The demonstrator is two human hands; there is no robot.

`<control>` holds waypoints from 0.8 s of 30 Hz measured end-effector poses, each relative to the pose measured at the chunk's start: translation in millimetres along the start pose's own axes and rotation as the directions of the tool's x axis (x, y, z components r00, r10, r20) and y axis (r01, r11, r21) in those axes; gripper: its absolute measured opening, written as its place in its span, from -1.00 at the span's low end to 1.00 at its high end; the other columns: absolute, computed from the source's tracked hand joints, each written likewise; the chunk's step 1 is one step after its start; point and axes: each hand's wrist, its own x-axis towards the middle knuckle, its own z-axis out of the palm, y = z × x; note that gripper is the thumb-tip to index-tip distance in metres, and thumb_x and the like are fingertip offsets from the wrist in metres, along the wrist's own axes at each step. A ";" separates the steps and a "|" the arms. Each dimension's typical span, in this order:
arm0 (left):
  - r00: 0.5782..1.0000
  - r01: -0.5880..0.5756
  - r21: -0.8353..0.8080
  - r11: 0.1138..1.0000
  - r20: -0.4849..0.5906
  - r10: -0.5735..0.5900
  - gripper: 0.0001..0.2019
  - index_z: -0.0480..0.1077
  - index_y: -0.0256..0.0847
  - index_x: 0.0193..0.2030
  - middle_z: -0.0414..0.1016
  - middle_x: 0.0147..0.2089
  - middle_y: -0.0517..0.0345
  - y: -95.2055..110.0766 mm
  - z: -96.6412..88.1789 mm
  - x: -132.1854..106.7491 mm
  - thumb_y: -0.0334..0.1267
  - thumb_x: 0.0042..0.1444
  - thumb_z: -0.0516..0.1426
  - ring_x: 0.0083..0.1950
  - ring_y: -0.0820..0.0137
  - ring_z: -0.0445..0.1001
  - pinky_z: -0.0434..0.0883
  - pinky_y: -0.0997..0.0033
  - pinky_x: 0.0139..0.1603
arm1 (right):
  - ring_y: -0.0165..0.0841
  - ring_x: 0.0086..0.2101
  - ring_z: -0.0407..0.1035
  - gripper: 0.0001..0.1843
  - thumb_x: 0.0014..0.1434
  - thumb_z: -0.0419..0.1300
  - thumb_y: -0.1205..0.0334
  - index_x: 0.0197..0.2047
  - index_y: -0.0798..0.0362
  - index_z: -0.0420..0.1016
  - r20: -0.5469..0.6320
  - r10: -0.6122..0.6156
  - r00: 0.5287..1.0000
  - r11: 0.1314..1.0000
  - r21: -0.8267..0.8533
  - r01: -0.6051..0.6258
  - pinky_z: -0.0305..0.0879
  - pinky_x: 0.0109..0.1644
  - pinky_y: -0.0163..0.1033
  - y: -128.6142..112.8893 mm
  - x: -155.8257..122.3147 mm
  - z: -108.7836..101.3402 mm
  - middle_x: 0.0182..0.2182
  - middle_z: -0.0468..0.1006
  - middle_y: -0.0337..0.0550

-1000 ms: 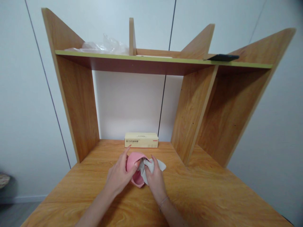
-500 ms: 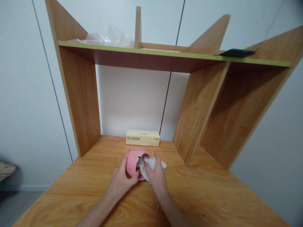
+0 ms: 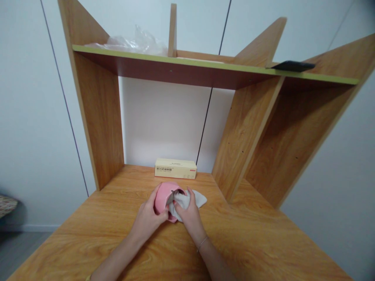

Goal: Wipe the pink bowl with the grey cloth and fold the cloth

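A pink bowl-shaped container (image 3: 163, 198) is tipped on its side above the desk, its opening turned to the right. My left hand (image 3: 150, 216) is closed round its left side, thumb at the lower rim. A pale grey cloth (image 3: 184, 201) is bunched in my right hand (image 3: 190, 214), pinched between thumb and fingers. Part of the cloth goes inside the pink container, and a loose end sticks out to the right past my fingers. The container's inside is mostly hidden by the cloth.
A cream cling-film box (image 3: 175, 169) stands at the back of the wooden desk (image 3: 252, 238). Upright panels (image 3: 101, 121) flank the desk under a shelf (image 3: 205, 67). On the shelf lie a clear plastic bag (image 3: 137, 43) and a dark flat object (image 3: 293, 66).
My right hand has shifted slightly left and up with the cloth, and more of the cloth's loose end shows at the right. My left hand still holds the pink container.
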 end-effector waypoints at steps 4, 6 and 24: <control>1.000 -0.008 0.043 0.999 0.023 0.007 -0.33 0.05 -0.23 0.24 0.41 0.01 0.04 1.0 -4.3 -2.0 -0.25 -0.08 0.08 -0.05 0.25 0.41 0.31 0.32 -0.01 | -0.24 -0.17 0.37 -0.35 -0.08 0.08 0.26 0.12 0.20 0.10 0.008 0.004 1.000 1.000 0.006 -0.004 0.27 -0.09 -0.22 -0.5 -3.1 0.1 -0.13 0.43 0.03; 0.998 -0.019 0.086 0.996 0.068 0.013 -0.33 0.06 -0.20 0.24 0.44 -0.04 0.06 3.2 -7.0 -3.1 -0.26 -0.09 0.09 -0.06 0.24 0.41 0.31 0.31 -0.02 | -0.22 -0.16 0.37 -0.38 -0.06 0.06 0.27 0.13 0.12 0.12 -0.030 -0.038 0.999 0.997 -0.073 0.035 0.26 -0.10 -0.19 -3.8 -4.9 -6.9 -0.15 0.45 -0.01; 0.994 -0.095 -0.028 0.995 0.057 0.096 -0.32 -0.04 -0.25 0.23 0.41 -0.07 -0.01 -5.3 -4.1 -4.2 -0.03 0.01 0.07 -0.22 0.29 0.44 0.35 0.28 -0.15 | -0.24 -0.23 0.40 -0.39 0.05 0.02 0.27 0.19 0.14 0.07 -0.020 -0.157 0.987 0.987 -0.019 0.157 0.29 -0.18 -0.22 4.9 -5.1 -13.4 -0.23 0.50 -0.02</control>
